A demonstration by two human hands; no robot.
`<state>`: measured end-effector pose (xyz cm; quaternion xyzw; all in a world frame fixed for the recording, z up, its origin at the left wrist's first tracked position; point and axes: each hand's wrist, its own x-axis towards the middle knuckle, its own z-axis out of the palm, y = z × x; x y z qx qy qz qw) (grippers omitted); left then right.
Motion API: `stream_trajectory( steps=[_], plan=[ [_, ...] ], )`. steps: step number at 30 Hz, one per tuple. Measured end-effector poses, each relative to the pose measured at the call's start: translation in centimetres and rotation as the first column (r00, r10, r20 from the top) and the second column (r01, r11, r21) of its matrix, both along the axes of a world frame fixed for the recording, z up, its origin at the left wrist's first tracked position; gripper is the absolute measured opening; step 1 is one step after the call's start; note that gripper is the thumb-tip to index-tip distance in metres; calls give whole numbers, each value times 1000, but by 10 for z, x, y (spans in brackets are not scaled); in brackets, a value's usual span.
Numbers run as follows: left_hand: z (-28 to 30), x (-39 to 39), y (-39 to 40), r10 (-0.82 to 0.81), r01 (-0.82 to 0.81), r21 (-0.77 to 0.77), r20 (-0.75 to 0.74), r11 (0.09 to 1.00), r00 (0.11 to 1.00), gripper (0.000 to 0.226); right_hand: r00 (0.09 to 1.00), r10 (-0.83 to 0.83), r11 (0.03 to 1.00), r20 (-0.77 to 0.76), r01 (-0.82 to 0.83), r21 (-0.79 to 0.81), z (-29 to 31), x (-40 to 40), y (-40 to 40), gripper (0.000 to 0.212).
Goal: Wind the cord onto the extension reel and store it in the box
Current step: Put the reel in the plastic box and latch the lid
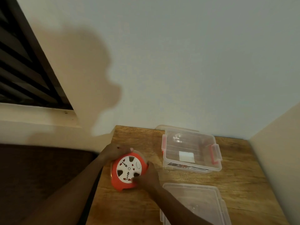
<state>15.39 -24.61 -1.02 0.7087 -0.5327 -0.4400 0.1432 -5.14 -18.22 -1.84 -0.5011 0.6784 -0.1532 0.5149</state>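
1. My right hand (146, 175) sits on the near right side of the extension reel (129, 170), fingers curled down onto the white faceplate (129, 168), with a fingertip looking hooked into one of its openings; that is my winding hand
2. My left hand (116, 151) grips the far rim of the orange housing, fingers wrapped over the edge, pinning the reel flat on the wooden table (134, 207)
3. I can't make out any loose cord; a pale sliver at the far rim beside my left fingers may be part of it, but it's too small to tell, so I judge the winding is near its end or the slack is hidden under my hands
4. To do this step well, I'd keep my left hand firm so the housing doesn't spin with the plate, turn the plate steadily with my right, and let any cord feed in without kinks
5. The clear box (192, 167) with red latches stands open just to the right of the reel, near the wall, with a white label showing on its bottom
6. Its clear lid (194, 202) lies flat nearer to me, apart from the box
7. The reel still has to go in the box; I'd lift it level with both hands
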Motion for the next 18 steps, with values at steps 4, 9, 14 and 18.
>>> stream_trajectory(
  steps=[4,9,14,18],
  plan=[
    [12,4,39,242,-249,0,-234,969,942,53,993,84,996,88,-80,-45,4,-7,17,69],
    [46,-18,57,324,-359,-134,-227,924,919,47,977,128,969,168,-88,-229,35,-29,28,65],
    [112,-76,23,214,-307,-330,-289,893,933,38,952,58,914,300,70,-400,88,-96,15,53],
    [137,-142,-12,118,-274,-423,-358,864,926,41,946,-49,842,320,212,-496,116,-161,-17,53]
  ],
)
